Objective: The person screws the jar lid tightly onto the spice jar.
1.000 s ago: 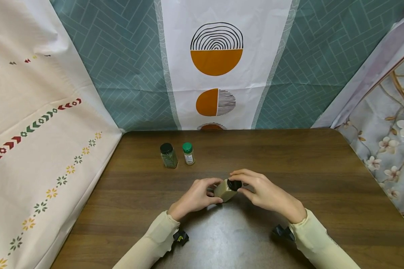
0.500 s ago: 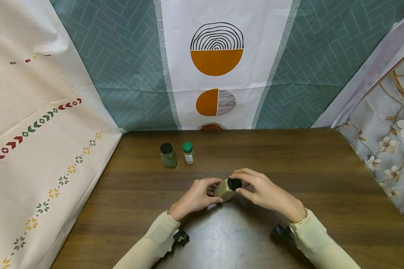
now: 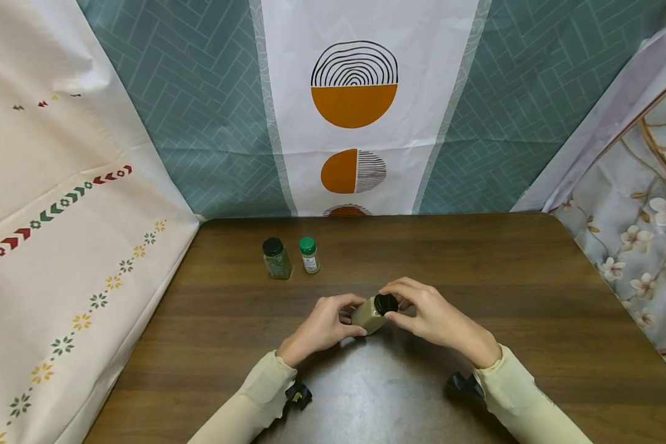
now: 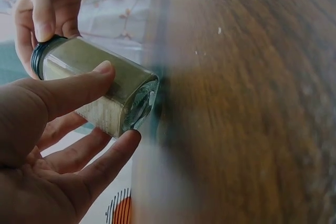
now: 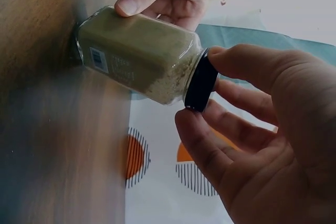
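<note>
A square glass spice jar (image 3: 369, 317) full of greenish-beige powder leans to the right, its base close over the table. My left hand (image 3: 323, 325) grips the jar's body, with the thumb along one side and fingers on the other. With thumb and fingertips, my right hand (image 3: 434, 312) pinches the black lid (image 3: 386, 303) at the jar's top. In the right wrist view a barcode label (image 5: 98, 60) shows on the glass, and the lid (image 5: 201, 81) sits on the jar's neck. The left wrist view shows the jar's clear bottom (image 4: 140, 103).
Behind the hands stand a black-lidded jar of green herbs (image 3: 277, 261) and a smaller green-capped spice bottle (image 3: 309, 255). Patterned cloths hang along the back and both sides of the brown wooden table (image 3: 477, 265).
My right thumb and fingers have shifted slightly around the lid. My left hand keeps its grip on the jar, and the whole head view has moved a little.
</note>
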Demonstrator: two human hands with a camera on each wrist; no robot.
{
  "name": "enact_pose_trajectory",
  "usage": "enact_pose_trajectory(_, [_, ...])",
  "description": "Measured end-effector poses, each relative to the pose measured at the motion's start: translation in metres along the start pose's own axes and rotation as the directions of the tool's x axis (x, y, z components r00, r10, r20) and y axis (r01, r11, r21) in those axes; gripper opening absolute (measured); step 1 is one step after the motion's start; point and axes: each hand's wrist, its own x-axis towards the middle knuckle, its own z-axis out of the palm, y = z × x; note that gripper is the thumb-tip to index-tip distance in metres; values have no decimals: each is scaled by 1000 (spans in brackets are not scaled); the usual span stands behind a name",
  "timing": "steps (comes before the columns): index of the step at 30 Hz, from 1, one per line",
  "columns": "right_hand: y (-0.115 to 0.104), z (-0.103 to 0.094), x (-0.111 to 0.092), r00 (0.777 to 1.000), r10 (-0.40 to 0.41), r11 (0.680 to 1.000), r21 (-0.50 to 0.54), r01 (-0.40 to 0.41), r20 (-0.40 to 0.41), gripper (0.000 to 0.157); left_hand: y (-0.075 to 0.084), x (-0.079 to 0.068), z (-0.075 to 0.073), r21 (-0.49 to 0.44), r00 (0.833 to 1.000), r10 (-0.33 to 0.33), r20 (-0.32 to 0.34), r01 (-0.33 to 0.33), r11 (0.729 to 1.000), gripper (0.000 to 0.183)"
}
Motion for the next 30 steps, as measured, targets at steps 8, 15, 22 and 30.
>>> enact_pose_trajectory(8, [6,9,-2,999,-29,999,39,31,-44,38,-4,-2,2,-18,1000,-5,-10,5,1000,47])
enact_pose_trajectory(15, [18,27,-2,995,18,988,153,-4,-95,45,-7,-2,-3,-40,999,-38,-15,37,999,47])
enact_pose_trajectory(22, [27,43,4,989,103,957,282,-69,-107,45,-12,3,-8,-83,998,-62,-34,59,995,49])
enact_pose_trajectory(30, [33,48,21,975,207,928,332,-170,-79,44,-19,10,-8,-21,993,-8,-119,5,1000,56])
